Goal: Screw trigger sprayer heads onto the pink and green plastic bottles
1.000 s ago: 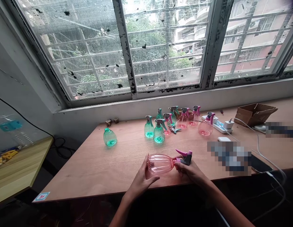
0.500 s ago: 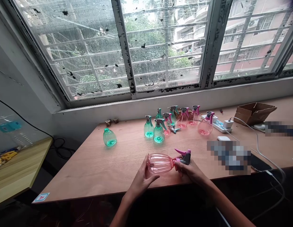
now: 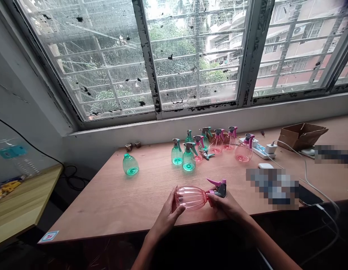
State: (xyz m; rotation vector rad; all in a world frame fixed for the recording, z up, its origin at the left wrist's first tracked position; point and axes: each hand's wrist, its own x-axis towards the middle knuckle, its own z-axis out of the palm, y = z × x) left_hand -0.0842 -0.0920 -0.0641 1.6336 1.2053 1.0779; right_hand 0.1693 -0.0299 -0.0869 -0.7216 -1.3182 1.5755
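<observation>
A clear pink spray bottle (image 3: 191, 197) lies sideways between my hands, just above the table's front part. Its base points left, and its black spray head with a magenta trigger points right. My left hand (image 3: 170, 210) is wrapped round the base end, thumb against the near side. At the neck, just below the spray head, my right hand (image 3: 222, 202) is closed with its fingers partly hidden. Beyond them stand green spray bottles (image 3: 188, 161) and pink spray bottles (image 3: 243, 152). A green bottle without a spray head (image 3: 130, 165) stands apart on the left.
Pliers (image 3: 207, 155) lie among the standing bottles. To the right are a power strip (image 3: 261, 150) with cables, a white case (image 3: 265, 166), a phone (image 3: 309, 195) and an open cardboard box (image 3: 300, 137). The wooden table (image 3: 106, 206) meets the windowed wall.
My left thumb has come up against the pink bottle's near side. Both hands and the bottle otherwise stay almost where they were.
</observation>
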